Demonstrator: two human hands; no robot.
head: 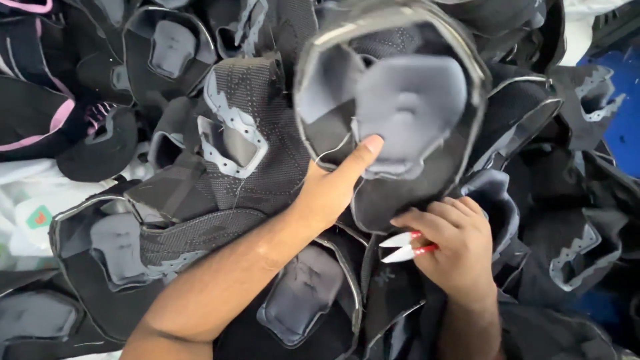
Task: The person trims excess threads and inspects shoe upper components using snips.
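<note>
Head view: the left hand point(333, 190) holds up a black shoe upper point(393, 113) by its lower edge, thumb pressed on the grey inner lining, fingers hidden behind, so its grip pinches the fabric. The right hand point(457, 243) closes around small red-handled thread snips point(403, 250), blades parted, just below the upper's edge. Around them lies a heap of black uppers point(220, 153). The work looks to be at the trimming stage, checking the lining for loose threads. A next cut would need the blades brought up to a stray thread without nicking the seam.
</note>
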